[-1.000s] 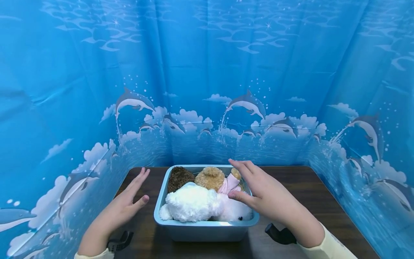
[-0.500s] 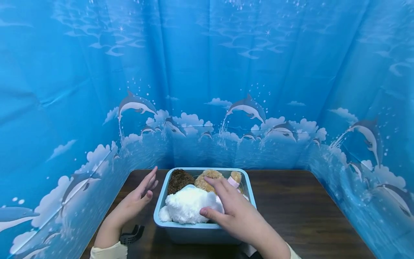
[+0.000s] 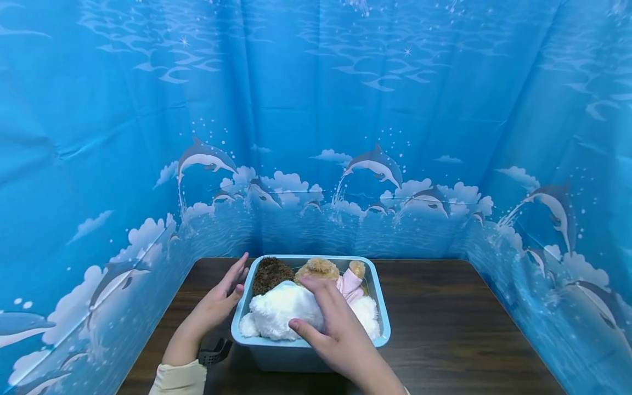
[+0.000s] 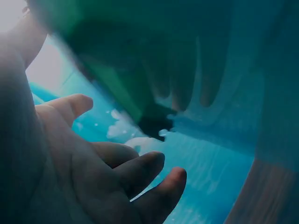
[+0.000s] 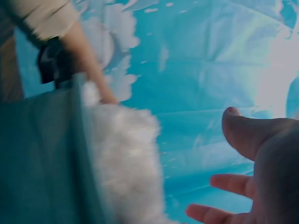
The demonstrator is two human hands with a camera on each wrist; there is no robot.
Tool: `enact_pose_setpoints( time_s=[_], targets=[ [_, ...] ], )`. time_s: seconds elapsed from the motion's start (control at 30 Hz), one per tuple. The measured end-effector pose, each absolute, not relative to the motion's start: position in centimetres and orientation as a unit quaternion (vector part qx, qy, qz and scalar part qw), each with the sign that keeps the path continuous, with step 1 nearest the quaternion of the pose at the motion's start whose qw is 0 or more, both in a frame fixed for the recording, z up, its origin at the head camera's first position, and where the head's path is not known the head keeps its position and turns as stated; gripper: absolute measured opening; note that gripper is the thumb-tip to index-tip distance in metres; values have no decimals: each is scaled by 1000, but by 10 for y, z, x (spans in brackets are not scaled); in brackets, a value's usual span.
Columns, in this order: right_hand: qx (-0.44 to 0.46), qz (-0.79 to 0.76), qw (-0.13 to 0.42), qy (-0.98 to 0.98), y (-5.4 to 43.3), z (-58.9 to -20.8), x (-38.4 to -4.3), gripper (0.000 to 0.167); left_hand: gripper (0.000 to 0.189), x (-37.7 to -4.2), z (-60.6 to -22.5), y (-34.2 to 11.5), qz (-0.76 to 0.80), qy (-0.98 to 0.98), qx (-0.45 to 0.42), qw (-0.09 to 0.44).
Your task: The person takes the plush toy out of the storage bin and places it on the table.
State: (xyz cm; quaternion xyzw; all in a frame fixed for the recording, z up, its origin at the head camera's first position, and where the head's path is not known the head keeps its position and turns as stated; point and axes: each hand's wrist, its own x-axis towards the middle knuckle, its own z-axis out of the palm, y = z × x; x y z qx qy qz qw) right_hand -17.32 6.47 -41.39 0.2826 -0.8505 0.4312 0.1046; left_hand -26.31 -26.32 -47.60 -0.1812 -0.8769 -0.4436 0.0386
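A light blue plastic bin [image 3: 316, 356] full of plush toys stands on the table. At its front left lies a fluffy white plush toy [image 3: 281, 312], with more white fur [image 3: 366, 315] at the right. Behind are a dark brown plush [image 3: 272, 274], a tan plush [image 3: 321, 267] and a plush in pink cloth [image 3: 349, 282]. My left hand [image 3: 212, 307] is beside the bin's left wall, fingers extended and holding nothing. Over the front of the toys hovers my right hand [image 3: 336, 329], thumb and fingers spread apart. In the right wrist view, a gap shows between that hand and the white fur [image 5: 126, 163].
The dark wooden table [image 3: 444, 329] extends to both sides of the bin. A blue curtain [image 3: 316, 137] printed with dolphins encloses the back and sides. A black wrist strap [image 3: 214, 352] sits by my left wrist.
My right hand has moved left, from the bin's right side to over the front toys. My left hand has come right, closer to the bin's left wall. The toys look unmoved.
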Motion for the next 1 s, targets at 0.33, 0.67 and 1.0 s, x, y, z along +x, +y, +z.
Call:
enact_pose_setpoints(
  time_s=[0.33,0.67,1.0],
  targets=[
    [309,374,150,-861,49,-440,-187,82,73,-270,-493,-261,-479,-858,-186,-14],
    [258,368,126,-885,47,-443,-192,101,74,-277,-499,-259,-530,-827,-182,-53],
    [196,380,38,-903,44,-437,-199,111,81,-278,-503,-260,-568,-793,-174,-138]
  ],
)
